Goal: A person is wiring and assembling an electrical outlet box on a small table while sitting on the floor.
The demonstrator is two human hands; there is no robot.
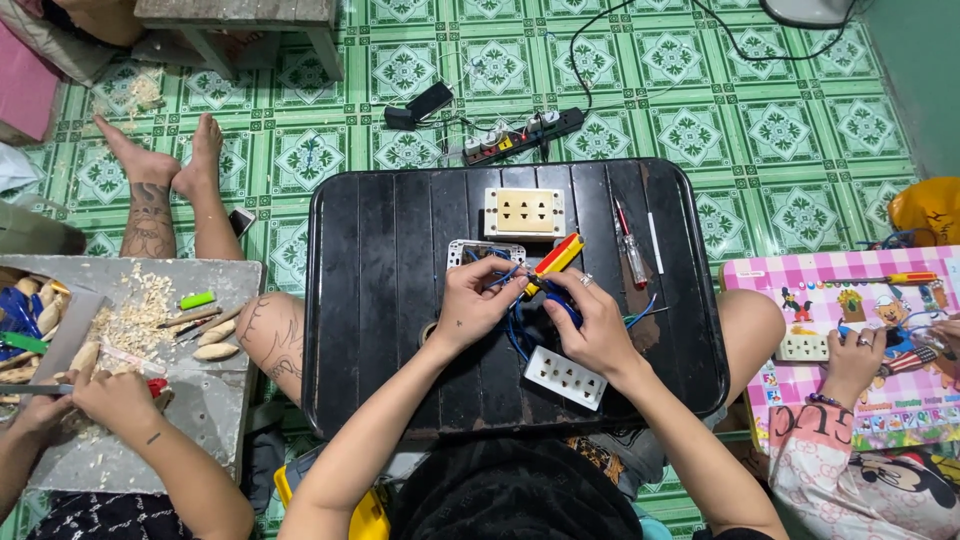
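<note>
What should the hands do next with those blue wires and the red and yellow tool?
Probably close the red and yellow tool on a blue wire: the right hand holds it at the wires, and the left hand steadies them.

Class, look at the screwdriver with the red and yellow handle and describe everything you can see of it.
The screwdriver has a chunky plastic-looking handle, red with a yellow stripe. It lies slanted over the black table, handle pointing up and to the right. The right hand grips its lower end, so the tip is hidden among blue wires. The left hand is close beside it.
</note>
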